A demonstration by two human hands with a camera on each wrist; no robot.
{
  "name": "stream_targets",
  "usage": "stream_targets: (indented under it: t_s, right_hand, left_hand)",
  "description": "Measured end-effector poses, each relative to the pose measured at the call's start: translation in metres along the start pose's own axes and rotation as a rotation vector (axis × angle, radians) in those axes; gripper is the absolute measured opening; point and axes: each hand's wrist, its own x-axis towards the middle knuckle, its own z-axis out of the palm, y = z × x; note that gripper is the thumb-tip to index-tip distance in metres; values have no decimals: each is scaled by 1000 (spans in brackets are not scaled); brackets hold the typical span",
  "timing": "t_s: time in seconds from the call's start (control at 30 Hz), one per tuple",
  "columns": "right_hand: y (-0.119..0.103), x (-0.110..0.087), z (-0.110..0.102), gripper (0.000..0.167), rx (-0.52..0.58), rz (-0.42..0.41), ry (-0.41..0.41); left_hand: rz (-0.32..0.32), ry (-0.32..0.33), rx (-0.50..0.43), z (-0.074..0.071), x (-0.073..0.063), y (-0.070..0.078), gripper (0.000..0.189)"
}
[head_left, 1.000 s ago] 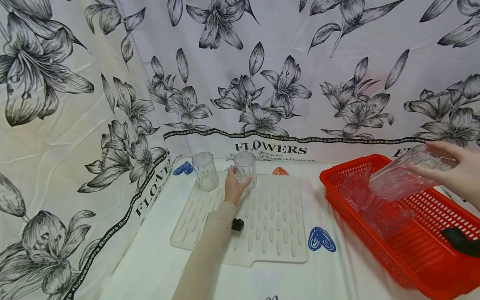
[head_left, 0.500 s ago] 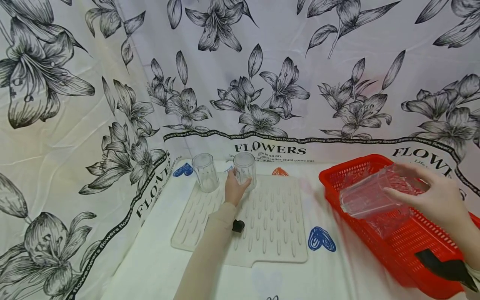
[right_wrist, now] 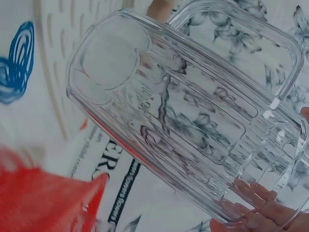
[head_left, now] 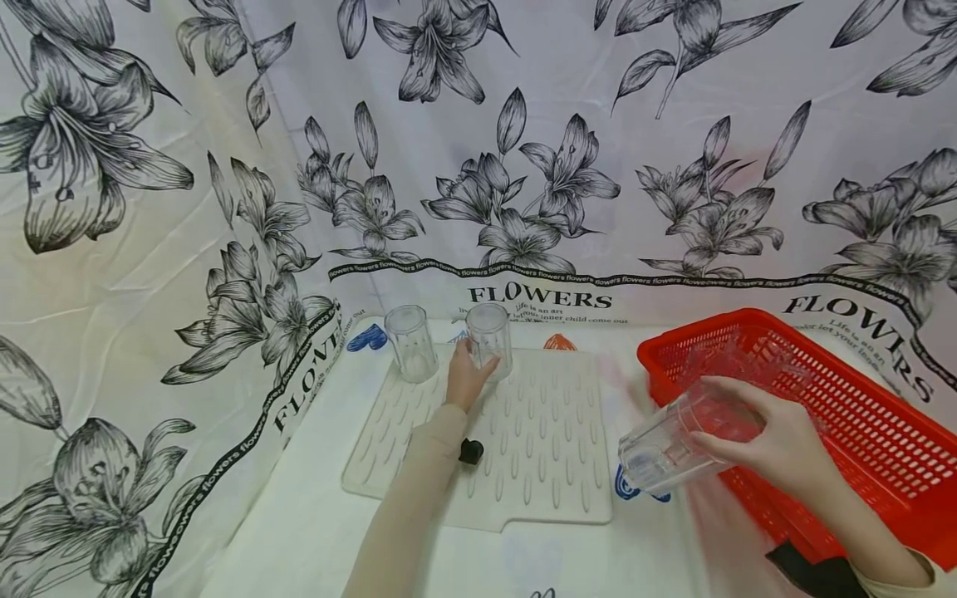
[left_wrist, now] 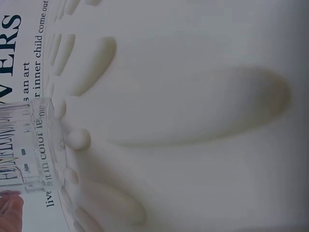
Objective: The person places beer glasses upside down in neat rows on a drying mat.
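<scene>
My right hand grips a clear glass mug around one end. It is held tilted in the air beside the basket, over the gap towards the mat. In the right wrist view, the mug's handle shows along its upper side, with fingertips at the lower end. My left hand holds a clear glass, thumb in front, standing at the back of the pale ridged mat. Left of it stands another clear glass. In the left wrist view, the held glass is only partly visible.
A red perforated basket stands at the right, with clear, crinkled-looking material inside; its kind is hard to tell. A white floral curtain hangs behind and at the left. Blue and orange heart drawings mark the tablecloth.
My right hand has carried the glass mug left and down, from over the red basket to beside its left edge. The left hand stays on its glass.
</scene>
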Motion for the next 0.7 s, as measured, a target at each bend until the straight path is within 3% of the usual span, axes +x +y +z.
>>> stream_targets:
  t_s: [0.27, 0.5, 0.7]
  right_hand:
    - [-1, -4, 21, 54, 71, 15, -5]
    - [-4, 0, 33, 54, 126, -13, -10]
    - [-6, 4, 34, 56, 148, -11, -9]
  left_hand:
    - [-20, -34, -26, 3, -1, -1, 69]
    - [-4, -106, -42, -3, -19, -9, 87]
    - [-12, -106, -46, -11, -24, -3, 80]
